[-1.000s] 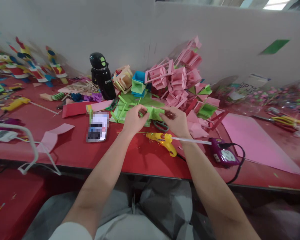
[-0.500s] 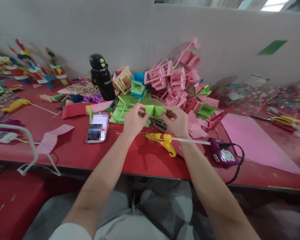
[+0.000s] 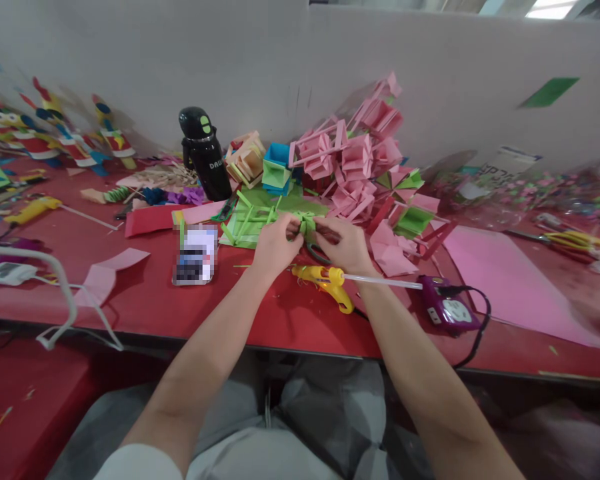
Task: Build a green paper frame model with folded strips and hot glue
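Observation:
Between my two hands is a folded piece of green paper (image 3: 307,225), pinched from both sides. My left hand (image 3: 279,245) grips its left end with thumb and fingers. The other end is in the closed fingers of my right hand (image 3: 347,245). Scissors (image 3: 318,253) lie just below the paper, partly covered by my right hand. A yellow glue gun (image 3: 325,283) with a clear glue stick in its back rests on the table under my right wrist. Green paper strips and sheets (image 3: 245,220) lie behind my left hand.
A black bottle (image 3: 206,157) stands at the back beside folded paper boxes (image 3: 277,167). Pink paper shapes (image 3: 356,157) are heaped behind my right hand. A phone (image 3: 196,257) lies on the left, a purple power block (image 3: 446,305) and pink sheet (image 3: 520,287) on the right.
My hands have moved closer together. The green paper between them, stretched wider before, is now bunched into a narrower folded shape.

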Motion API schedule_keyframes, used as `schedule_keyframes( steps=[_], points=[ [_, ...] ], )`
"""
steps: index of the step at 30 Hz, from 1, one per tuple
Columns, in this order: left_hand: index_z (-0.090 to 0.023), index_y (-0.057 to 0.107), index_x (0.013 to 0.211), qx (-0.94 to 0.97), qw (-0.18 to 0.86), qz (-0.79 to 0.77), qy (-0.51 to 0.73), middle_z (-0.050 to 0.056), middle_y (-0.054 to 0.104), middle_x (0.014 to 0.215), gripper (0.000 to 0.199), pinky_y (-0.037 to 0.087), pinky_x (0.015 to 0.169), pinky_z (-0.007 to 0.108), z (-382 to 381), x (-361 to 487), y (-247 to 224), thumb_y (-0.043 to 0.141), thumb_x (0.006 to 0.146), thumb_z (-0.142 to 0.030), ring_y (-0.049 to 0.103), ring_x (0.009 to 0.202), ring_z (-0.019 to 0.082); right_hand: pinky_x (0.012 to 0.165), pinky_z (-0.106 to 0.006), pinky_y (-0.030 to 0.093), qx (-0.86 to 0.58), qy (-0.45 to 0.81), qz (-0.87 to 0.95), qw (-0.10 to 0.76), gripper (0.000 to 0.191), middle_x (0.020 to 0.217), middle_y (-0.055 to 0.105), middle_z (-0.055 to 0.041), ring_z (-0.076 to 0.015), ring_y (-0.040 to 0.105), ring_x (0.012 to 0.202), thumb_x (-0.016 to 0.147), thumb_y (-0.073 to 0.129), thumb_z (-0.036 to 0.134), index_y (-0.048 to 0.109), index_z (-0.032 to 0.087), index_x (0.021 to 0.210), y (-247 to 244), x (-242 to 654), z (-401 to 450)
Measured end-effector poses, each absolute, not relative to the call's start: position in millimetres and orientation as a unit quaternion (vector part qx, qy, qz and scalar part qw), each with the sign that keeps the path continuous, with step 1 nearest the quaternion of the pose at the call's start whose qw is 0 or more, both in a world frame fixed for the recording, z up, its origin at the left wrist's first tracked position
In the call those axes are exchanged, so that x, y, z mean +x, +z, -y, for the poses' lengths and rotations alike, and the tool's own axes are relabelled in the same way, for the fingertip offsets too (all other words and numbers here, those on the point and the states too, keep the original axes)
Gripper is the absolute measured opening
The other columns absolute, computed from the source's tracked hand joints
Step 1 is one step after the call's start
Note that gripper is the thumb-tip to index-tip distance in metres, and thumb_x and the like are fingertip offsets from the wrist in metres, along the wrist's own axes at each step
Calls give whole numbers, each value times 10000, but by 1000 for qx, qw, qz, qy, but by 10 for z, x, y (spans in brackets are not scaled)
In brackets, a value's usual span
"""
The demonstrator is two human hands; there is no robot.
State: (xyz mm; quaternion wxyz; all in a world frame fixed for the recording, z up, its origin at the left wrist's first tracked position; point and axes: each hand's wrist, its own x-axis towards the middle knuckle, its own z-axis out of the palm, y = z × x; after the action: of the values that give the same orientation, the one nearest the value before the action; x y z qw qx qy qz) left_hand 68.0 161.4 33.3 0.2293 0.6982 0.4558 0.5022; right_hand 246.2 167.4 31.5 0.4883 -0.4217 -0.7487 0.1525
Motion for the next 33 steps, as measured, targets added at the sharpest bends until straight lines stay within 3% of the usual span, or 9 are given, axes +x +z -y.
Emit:
schedule_keyframes(
  steps=[7,14,22,25,29,33],
  points=[
    [-223,573,925,695,184,-488,495,7,717,839,227,576,727,287,-1613,697,311,673,811,-54,709,755,162,693,-339,613,-459,100,720,510,224,857,765,-50,-196,713,713,806,695,273,794,226,1001,289,2468,-1697],
    [-219,569,934,703,228,-458,495,24,746,912,258,599,810,321,-1597,714,320,652,806,-10,744,862,182,795,-368,592,-436,68,766,467,156,866,789,-35,-240,739,825,817,756,237,804,252,965,328,2451,-1697],
    [-204,580,911,691,293,-424,508,20,745,871,254,603,817,299,-1572,718,341,691,774,-21,752,870,173,876,-373,588,-369,53,809,454,264,985,815,-48,-238,762,919,925,586,216,808,257,1062,261,2496,-1755],
    [-207,586,914,685,292,-426,513,18,741,867,255,601,814,301,-1593,698,314,748,770,-73,746,862,173,856,-353,599,-359,71,823,434,340,1022,816,-55,-225,769,924,911,527,168,803,241,1096,252,2519,-1756],
    [-216,601,938,684,259,-456,507,14,738,867,233,589,773,294,-1636,659,274,678,803,-43,736,837,167,820,-327,615,-366,151,816,422,349,1028,818,-49,-211,775,915,896,530,185,789,232,1126,308,2498,-1660],
    [-221,616,942,671,237,-489,505,4,732,862,258,589,767,289,-1659,633,283,658,784,-22,732,833,164,717,-330,620,-382,223,754,486,251,893,805,-50,-199,756,762,922,594,304,787,219,1057,446,2508,-1524]
  ],
)
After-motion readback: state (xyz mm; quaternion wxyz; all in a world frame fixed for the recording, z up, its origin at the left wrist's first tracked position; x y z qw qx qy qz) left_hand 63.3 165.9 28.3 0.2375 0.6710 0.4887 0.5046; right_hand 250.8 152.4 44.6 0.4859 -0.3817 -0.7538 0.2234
